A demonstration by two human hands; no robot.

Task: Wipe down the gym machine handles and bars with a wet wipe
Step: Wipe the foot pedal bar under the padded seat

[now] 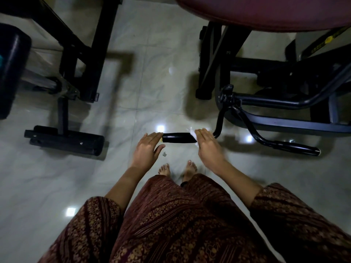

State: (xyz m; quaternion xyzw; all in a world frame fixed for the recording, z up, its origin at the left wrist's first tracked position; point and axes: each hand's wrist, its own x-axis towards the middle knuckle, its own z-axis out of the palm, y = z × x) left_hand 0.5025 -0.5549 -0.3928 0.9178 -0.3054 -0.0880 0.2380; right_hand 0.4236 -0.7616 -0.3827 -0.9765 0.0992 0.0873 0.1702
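I saw the black handle (179,138) between both hands: left hand (147,149) straight-fingered at its free end, right hand (209,147) flat-fingered at its other end. Glossy tiled floor (152,82) lay open beyond it.

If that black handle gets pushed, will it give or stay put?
The black handle probably swings rather than rolls: its bent bar runs to a pivot joint. It looks stiff; the glossy surface may be slippery.

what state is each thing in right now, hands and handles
left hand: open and flat, at the near grip's left end
right hand: open and flat, over its right end
near grip: level, bare between the hands
far grip: untouched
wet wipe: not plainly visible
scrap: lying on the floor
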